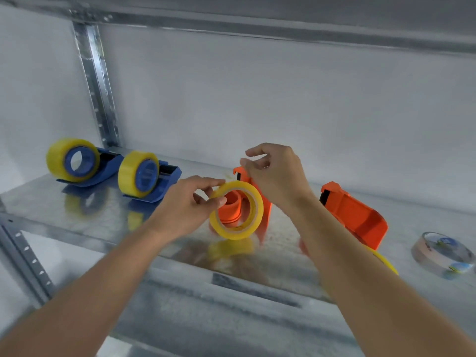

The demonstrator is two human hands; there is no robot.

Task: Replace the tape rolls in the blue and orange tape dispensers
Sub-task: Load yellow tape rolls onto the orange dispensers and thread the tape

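Forearms reach in — left hand (192,202) pinches yellow roll (235,210) before orange dispenser (253,199); right hand (275,176), fingers curled, seemingly steadies it — align squarely with hub.

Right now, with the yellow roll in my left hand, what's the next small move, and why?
Probably slide the yellow roll onto the orange dispenser hub: the left hand pinches it right in front of the hub, and the right hand is at the dispenser's top.
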